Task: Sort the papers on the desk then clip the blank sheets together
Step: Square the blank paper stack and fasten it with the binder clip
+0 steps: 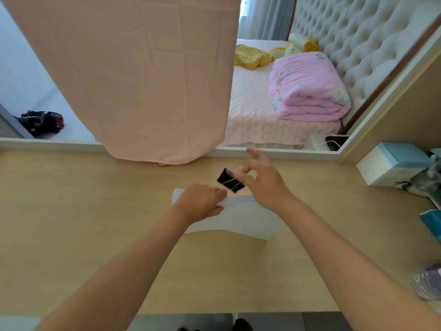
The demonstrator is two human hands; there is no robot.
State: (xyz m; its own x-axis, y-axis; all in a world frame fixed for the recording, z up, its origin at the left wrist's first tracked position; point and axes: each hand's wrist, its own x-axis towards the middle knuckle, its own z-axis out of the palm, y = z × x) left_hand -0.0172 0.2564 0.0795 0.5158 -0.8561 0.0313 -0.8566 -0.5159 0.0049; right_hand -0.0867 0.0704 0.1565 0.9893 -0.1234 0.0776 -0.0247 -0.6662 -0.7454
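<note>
the stack of white sheets (241, 216) lies on the pale wooden desk (95, 211), its far edge pinched in the curled fingers of the left hand (201, 203). just beyond those fingers a black binder clip (229, 180) hangs above the paper, its wire handles squeezed between thumb and forefinger of the right hand (261, 181), the other fingers spread. past the fingertips a pink cloth (143, 80) hangs.

Your left hand (200, 201) and your right hand (262, 182) are bare, and both your forearms are bare too, uncovered as far as they show.
</note>
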